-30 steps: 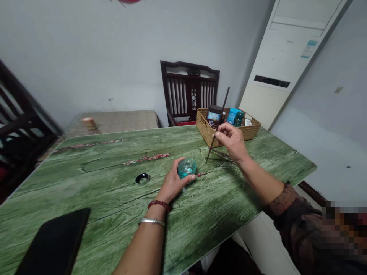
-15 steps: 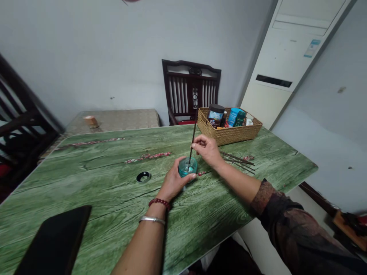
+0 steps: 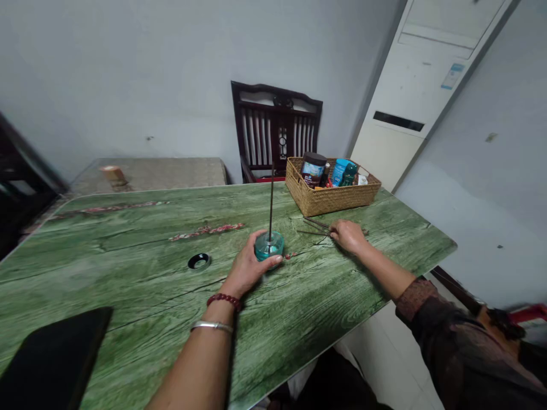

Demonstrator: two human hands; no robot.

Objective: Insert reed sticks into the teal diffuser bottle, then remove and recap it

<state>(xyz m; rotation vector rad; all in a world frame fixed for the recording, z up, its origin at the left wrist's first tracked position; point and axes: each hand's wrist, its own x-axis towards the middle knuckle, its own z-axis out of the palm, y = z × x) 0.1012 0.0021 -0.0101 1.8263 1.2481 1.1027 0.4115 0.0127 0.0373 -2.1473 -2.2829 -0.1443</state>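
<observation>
Firmly clenched around a round teal glass holder [image 3: 269, 245] on a green wood-grain tabletop [image 3: 128, 285]: a bare left hand [image 3: 245, 267], one thin dark stick [image 3: 270, 196] upright in the holder's centre. To the holder's right, a bare right hand [image 3: 349, 237], fingers [image 3: 339, 229] low against a loose cluster of thin dark sticks [image 3: 316, 226], whether gripping them impossible to tell. Beyond the holder, a woven wicker basket [image 3: 329, 199] with a dark-lidded jar [image 3: 313, 169].

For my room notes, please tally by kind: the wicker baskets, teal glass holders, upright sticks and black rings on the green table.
Wicker basket: 1
Teal glass holder: 1
Upright stick: 1
Black ring: 1
Total: 4
</observation>
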